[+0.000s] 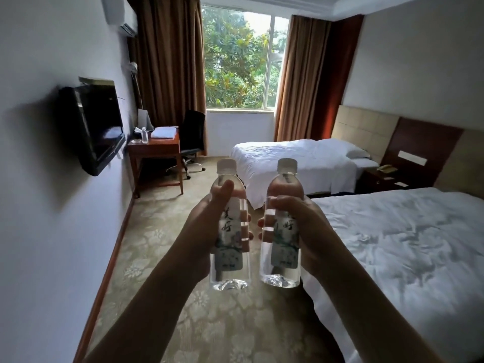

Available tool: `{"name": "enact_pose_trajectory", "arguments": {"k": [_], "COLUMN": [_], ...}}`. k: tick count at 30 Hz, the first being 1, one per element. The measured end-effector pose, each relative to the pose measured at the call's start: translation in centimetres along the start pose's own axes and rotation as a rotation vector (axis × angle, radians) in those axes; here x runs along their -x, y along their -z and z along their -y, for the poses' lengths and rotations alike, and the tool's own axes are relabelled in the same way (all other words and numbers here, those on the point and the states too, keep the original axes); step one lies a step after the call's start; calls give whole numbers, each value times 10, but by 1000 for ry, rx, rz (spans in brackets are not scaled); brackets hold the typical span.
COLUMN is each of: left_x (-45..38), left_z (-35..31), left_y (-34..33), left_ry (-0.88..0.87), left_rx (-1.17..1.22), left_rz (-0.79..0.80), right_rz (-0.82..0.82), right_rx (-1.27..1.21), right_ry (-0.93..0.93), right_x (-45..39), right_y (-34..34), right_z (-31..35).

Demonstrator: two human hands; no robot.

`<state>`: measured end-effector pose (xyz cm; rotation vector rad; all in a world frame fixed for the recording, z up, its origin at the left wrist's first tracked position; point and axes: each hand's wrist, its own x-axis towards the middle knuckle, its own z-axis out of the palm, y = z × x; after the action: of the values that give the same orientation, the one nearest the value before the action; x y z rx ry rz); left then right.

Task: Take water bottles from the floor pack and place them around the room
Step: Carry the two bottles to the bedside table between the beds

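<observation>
I hold two clear water bottles upright in front of me, side by side and a little apart. My left hand (201, 226) grips the left bottle (230, 260) around its label, thumb up along the front. My right hand (301, 226) grips the right bottle (281, 255) the same way. Both bottles have whitish caps and printed labels. A third water bottle (144, 134) stands on the wooden desk (157, 148) at the far left wall. The floor pack is not in view.
A wall-mounted TV (97, 127) juts out on the left. A black office chair (192, 137) stands by the desk. Two white beds fill the right: the near bed (408, 244) and the far bed (301, 158), with a nightstand (379, 176) between them. A carpeted aisle (162, 231) runs ahead toward the window.
</observation>
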<state>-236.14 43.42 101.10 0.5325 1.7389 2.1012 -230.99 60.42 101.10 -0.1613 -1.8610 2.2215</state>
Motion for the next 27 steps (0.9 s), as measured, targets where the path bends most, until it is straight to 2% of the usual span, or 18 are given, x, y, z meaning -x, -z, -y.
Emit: {"name": "enact_pose_trajectory", "arguments": {"k": [5,10,17,27], "left_x": [-99,-206,-346,-563], "left_z": [10,11,7,27], "left_y": [10,24,62,128], "left_ry": [-27,-70,-16,-49], "left_rx": [-15,-2,28,48], "left_rz": [0,-70,-159,-104], "right_rz": [18,94,168,115], "right_rx": [-56,-145,-186,-175], "right_ry": [-4,-22,-33,-37], "right_x": [-106,-228,-372,-583], "right_y": [20,35,38,40], "right_z": [-19,-29,-26,-53]}}
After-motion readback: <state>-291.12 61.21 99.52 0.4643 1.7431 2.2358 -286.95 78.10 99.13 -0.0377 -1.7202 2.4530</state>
